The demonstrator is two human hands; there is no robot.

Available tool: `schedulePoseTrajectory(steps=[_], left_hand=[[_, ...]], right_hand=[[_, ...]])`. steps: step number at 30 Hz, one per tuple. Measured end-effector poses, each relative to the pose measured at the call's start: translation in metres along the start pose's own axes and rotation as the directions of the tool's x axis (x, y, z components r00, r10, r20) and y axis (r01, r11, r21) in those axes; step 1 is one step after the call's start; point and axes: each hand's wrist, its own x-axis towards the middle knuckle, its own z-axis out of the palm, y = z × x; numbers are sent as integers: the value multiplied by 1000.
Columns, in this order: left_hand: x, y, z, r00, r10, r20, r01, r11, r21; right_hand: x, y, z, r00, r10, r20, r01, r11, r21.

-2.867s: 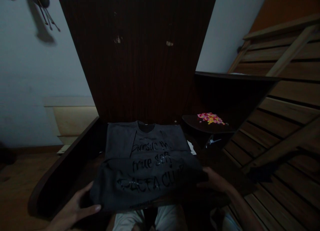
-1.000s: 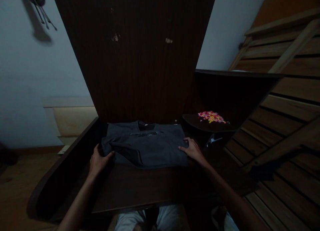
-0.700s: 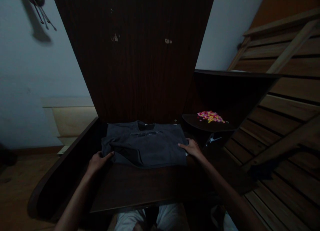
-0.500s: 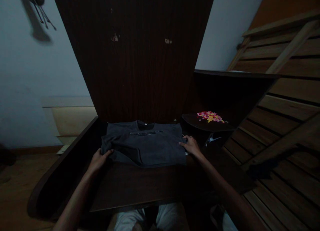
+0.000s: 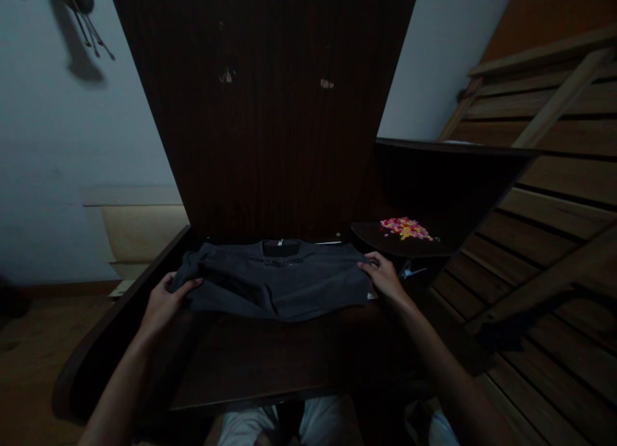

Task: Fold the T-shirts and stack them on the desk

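Note:
A dark grey T-shirt (image 5: 289, 285) stretches across the desk between my hands, its neckline and small label toward the back panel. Dark lettering runs below the collar. My left hand (image 5: 166, 298) pinches the shirt's left end, thumb on top, where the cloth bunches into folds. At the opposite end, my right hand (image 5: 384, 277) grips the right edge between thumb and fingers. The undersides of the held edges are hidden.
The dark wooden desk (image 5: 250, 369) has a raised left side panel (image 5: 116, 330) and a tall back panel (image 5: 270, 124). Pink and yellow small pieces (image 5: 405, 228) lie on a corner shelf (image 5: 376, 238) at right. A wooden slatted frame (image 5: 554, 195) stands beyond.
Both hands have moved outward, the left one farther, pulling the shirt wider. Its shoulder edges have drawn away from the back panel, and a pale strip shows behind it.

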Motion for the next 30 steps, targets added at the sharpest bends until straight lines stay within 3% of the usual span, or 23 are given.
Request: schedulePoseTrajectory(steps=[3, 8, 12, 14, 17, 19, 26, 30], left_hand=[[-15, -8, -14, 997, -69, 20, 69, 998, 15], [-39, -66, -22, 990, -90, 105, 74, 987, 146], [-48, -98, -21, 999, 32, -16, -24, 935, 353], [-50, -100, -21, 984, 176, -32, -145, 889, 434], [-48, -95, -21, 954, 298, 31, -278, 839, 468], [-43, -92, -21, 951, 292, 97, -305, 846, 438], [-29, -88, -32, 905, 272, 326, -382, 857, 346], [-32, -80, -36, 904, 229, 361, -340, 896, 285]], right_hand=[[-22, -8, -15, 999, 30, 15, -30, 999, 14], [-67, 7, -28, 988, 118, 103, -99, 980, -171], [-93, 19, -30, 998, -68, 10, 65, 879, -472], [-102, 21, -31, 991, -130, 31, 126, 829, -544], [-110, 24, -31, 978, -54, 200, 150, 851, -503], [-114, 27, -32, 965, -23, 260, 145, 877, -459], [-120, 32, -41, 961, 60, 269, 72, 888, -455], [-123, 23, -43, 930, 150, 336, 5, 908, -419]])
